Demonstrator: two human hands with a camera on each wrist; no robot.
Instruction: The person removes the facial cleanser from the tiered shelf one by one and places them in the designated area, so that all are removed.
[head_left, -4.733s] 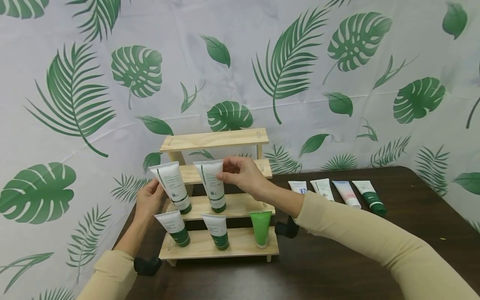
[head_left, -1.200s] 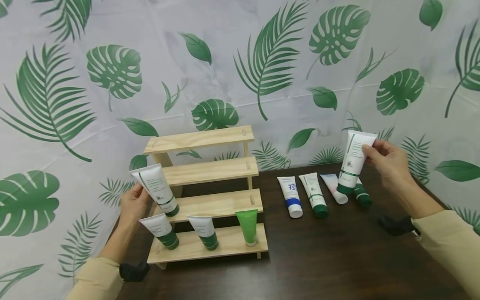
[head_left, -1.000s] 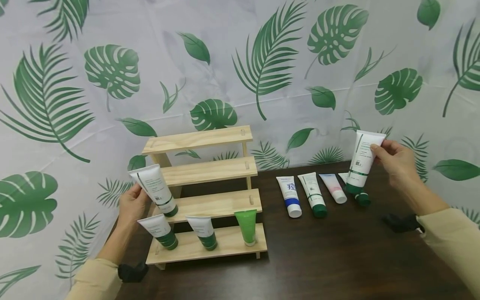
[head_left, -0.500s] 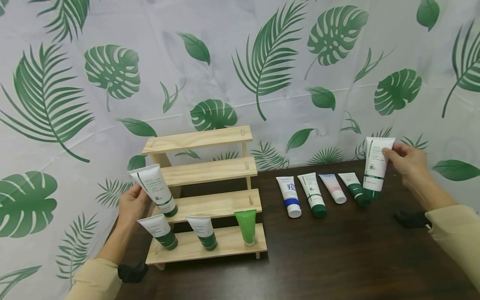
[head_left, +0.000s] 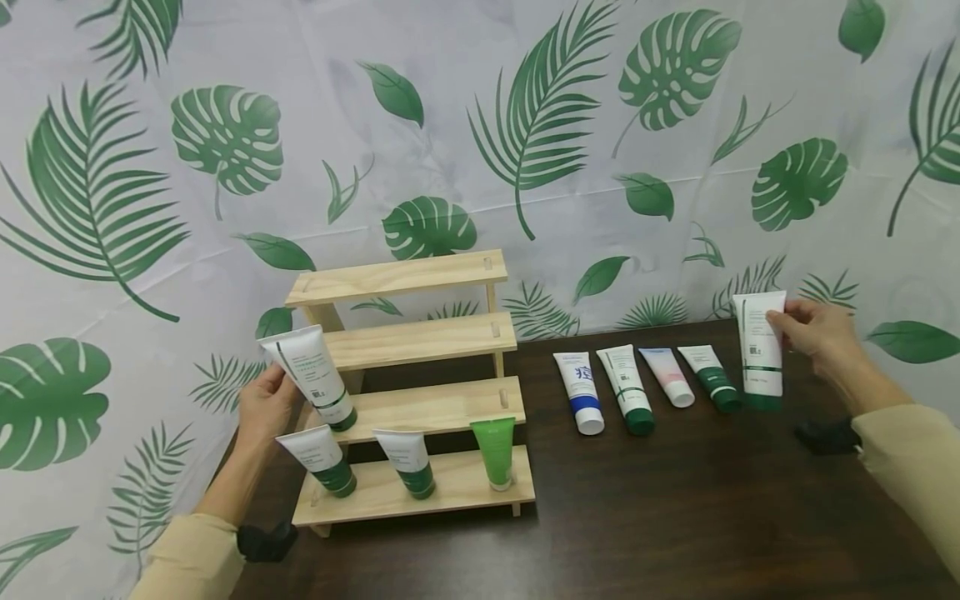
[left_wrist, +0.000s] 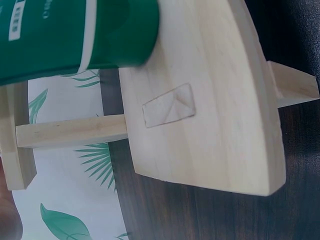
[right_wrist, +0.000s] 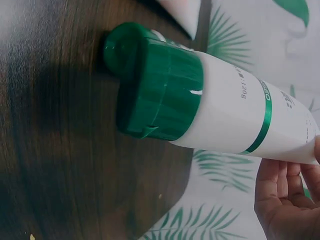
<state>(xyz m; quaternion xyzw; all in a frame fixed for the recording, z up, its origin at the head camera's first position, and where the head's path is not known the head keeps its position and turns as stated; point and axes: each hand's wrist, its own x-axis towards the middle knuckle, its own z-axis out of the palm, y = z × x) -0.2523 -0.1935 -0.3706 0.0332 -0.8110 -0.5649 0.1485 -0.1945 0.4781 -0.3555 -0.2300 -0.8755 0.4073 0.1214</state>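
My right hand [head_left: 825, 337] pinches a white squeeze tube [head_left: 761, 346] with a green cap by the side of its upper body. It hangs cap down at the right end of a row of tubes; its cap [right_wrist: 160, 90] is large in the right wrist view. On the left, my left hand [head_left: 264, 408] holds a matching white tube [head_left: 311, 375] from behind, at the left end of the second shelf from the bottom; its fingers are partly hidden. Two smaller white-and-green tubes [head_left: 318, 458] [head_left: 407, 461] and a bright green tube [head_left: 495, 450] stand on the bottom shelf.
The wooden tiered stand [head_left: 442, 408] has bare upper shelves. Lying on the dark table [head_left: 645, 517] are a blue-and-white tube [head_left: 581, 392], a white-and-green tube [head_left: 627, 387], a pink tube [head_left: 667, 377] and another white-and-green tube [head_left: 708, 377]. A leaf-print cloth [head_left: 570, 125] hangs behind.
My right hand has carried its tube from the stand to the right, then lowered it beside the row's last tube. The left hand stays at its tube on the stand.
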